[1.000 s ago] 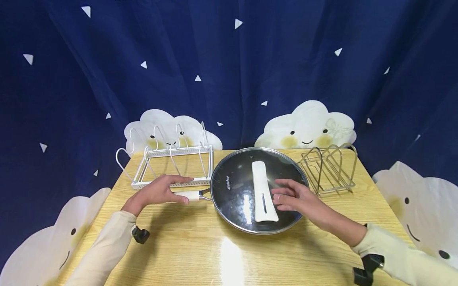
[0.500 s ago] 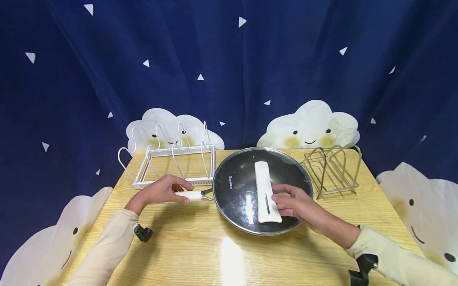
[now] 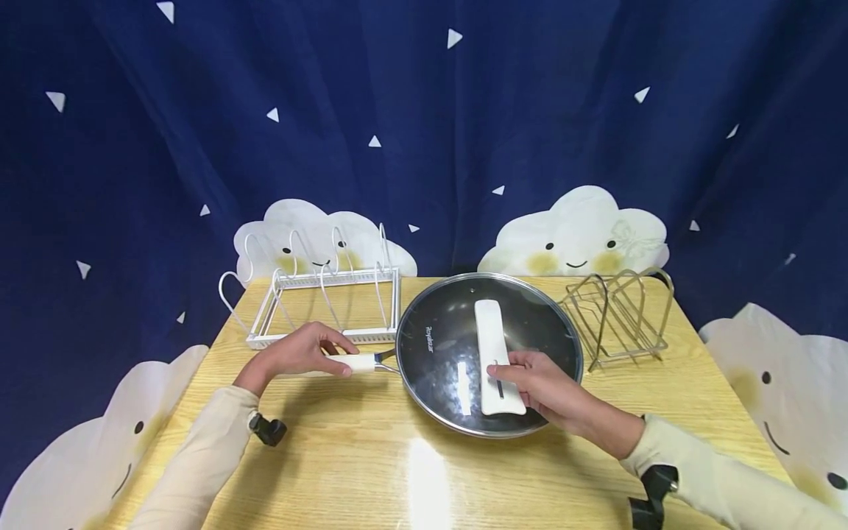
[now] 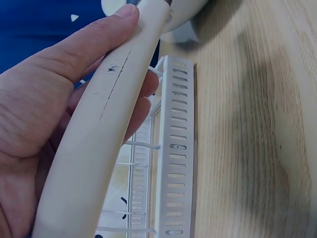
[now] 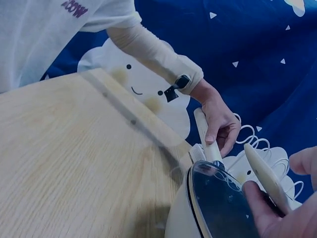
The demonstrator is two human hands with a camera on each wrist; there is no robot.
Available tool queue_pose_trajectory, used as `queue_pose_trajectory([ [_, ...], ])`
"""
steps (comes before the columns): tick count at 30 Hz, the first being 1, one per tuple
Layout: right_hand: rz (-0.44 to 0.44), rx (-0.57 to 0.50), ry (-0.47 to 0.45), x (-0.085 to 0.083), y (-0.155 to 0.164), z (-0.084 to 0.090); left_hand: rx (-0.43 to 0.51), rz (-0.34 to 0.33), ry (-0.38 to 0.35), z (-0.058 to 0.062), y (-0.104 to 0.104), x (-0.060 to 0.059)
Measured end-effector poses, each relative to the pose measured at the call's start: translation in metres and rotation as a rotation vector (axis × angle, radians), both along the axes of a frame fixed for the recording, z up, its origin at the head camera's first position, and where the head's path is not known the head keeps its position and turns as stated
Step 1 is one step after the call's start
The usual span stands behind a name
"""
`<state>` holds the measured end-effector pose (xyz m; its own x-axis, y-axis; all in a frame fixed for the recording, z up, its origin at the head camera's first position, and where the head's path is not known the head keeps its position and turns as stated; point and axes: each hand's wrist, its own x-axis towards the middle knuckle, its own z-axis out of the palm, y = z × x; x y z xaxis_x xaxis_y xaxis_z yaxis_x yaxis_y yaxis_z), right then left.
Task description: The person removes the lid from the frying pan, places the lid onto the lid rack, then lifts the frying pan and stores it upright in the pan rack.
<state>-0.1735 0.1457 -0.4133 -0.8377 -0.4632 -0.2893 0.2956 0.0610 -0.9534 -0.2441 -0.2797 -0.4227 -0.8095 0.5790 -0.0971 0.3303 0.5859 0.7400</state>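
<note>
glass lid (image 3: 457,331) on my pan: right hand (image 3: 538,386) grips its white handle (image 3: 495,353), left hand (image 3: 298,352) holds the pan handle (image 3: 358,361).

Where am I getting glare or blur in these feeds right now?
Head view: a bright lamp glare on the table and a streak on the glass lid, otherwise sharp. Right wrist view: the tabletop and the pan rim look smeared by motion. Left wrist view: the pan handle fills the frame, the wood beyond is soft and shadowed.

Head view looks down across the desk (image 3: 424,471); both wrist views sit close, sharing the pan handle (image 4: 99,129).
</note>
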Motion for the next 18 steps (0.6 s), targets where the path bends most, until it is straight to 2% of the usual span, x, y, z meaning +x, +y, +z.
queue_pose_trajectory([
  [4,-0.010,-0.018,-0.013,0.001,-0.006,-0.004,-0.004,0.007,-0.014,0.000,0.001,0.001],
  [12,-0.013,-0.110,-0.037,0.004,-0.013,-0.012,-0.006,0.002,-0.025,0.001,0.003,0.001],
  [18,-0.046,-0.184,-0.047,0.006,-0.021,-0.016,-0.006,-0.005,-0.019,0.003,0.001,0.002],
])
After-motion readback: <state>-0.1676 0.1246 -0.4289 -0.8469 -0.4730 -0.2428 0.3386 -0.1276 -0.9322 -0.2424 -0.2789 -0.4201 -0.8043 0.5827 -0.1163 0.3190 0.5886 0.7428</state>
